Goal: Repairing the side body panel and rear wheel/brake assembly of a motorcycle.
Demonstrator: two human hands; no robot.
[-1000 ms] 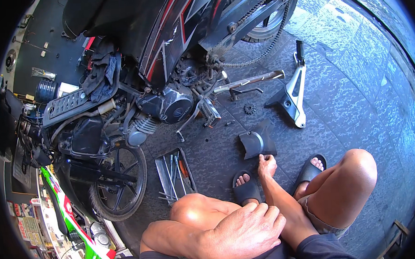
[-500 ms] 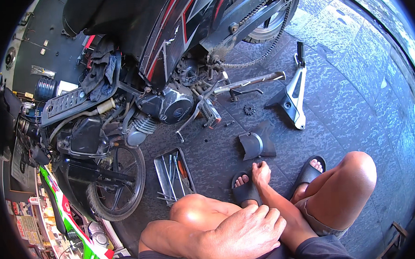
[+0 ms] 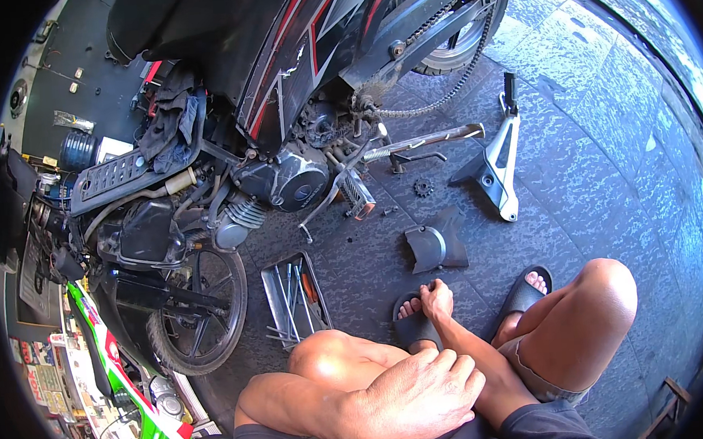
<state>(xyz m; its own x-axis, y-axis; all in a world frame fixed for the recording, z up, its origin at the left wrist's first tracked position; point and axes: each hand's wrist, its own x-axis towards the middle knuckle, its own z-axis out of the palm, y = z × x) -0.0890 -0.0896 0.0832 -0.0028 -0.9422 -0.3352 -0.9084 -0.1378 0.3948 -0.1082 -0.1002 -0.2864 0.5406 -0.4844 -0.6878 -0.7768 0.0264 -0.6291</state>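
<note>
My left hand (image 3: 421, 396) lies across in front of my body, its fingers curled, close against my right forearm; its palm side is hidden. Farther out, low over the floor beside one sandal, my right hand (image 3: 436, 298) is closed with fingers bent together. Whatever it may hold does not show. Just beyond it rests a dark curved plastic cover (image 3: 440, 243). A small toothed sprocket (image 3: 423, 187) lies on the floor past the cover. To the left, a metal tray (image 3: 275, 295) contains several long tools, one with an orange handle.
A black-and-red motorcycle (image 3: 281, 88) fills the far left, its drive chain (image 3: 441, 103) hanging slack and its kickstand (image 3: 431, 140) sticking out. A silver-and-black bracket (image 3: 502, 172) lies right of the sprocket. At lower left stands a green motorcycle (image 3: 152, 437).
My right hand has shifted slightly left and its wrist has turned a little. The left hand has stayed in place.
</note>
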